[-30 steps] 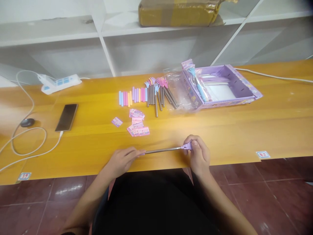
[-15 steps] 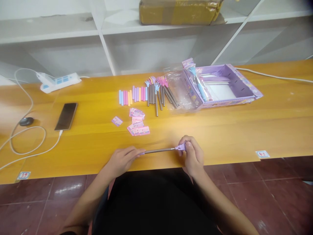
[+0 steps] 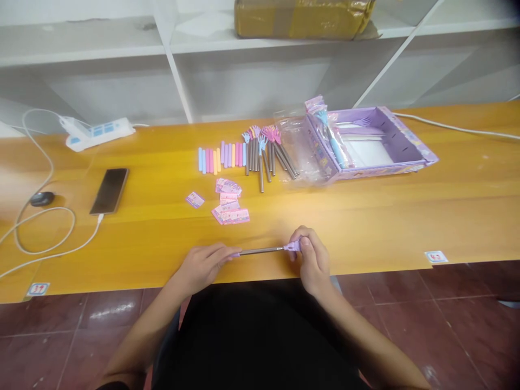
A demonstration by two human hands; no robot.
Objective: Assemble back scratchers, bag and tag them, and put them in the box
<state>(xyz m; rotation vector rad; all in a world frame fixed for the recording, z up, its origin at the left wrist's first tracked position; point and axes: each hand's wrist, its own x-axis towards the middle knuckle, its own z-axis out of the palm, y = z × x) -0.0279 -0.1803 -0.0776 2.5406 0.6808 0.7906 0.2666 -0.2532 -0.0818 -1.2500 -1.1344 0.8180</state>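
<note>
A telescopic back scratcher (image 3: 262,251) with a metal rod lies level between my two hands near the table's front edge. My left hand (image 3: 205,265) is closed round its purple handle end, most of which the fingers hide. My right hand (image 3: 312,257) grips the purple claw head at the other end, partly covering it. Beyond them, several metal rods with blue, purple and pink claw heads (image 3: 262,162) lie in a bunch. Coloured handle sleeves (image 3: 221,156) are lined up to their left. Small printed cards (image 3: 231,212) lie nearer to me.
At the back right, a purple display box (image 3: 406,169) holds a bagged blue back scratcher (image 3: 333,142), beside clear plastic bags (image 3: 294,146). On the left are a phone (image 3: 109,191) on a charging cable, a round black object (image 3: 42,199) and a power strip (image 3: 101,134). A taped carton (image 3: 304,19) sits on the shelf.
My right hand has moved a little left with the claw head, and the visible rod between my hands is shorter. My left hand has stayed almost in place.
</note>
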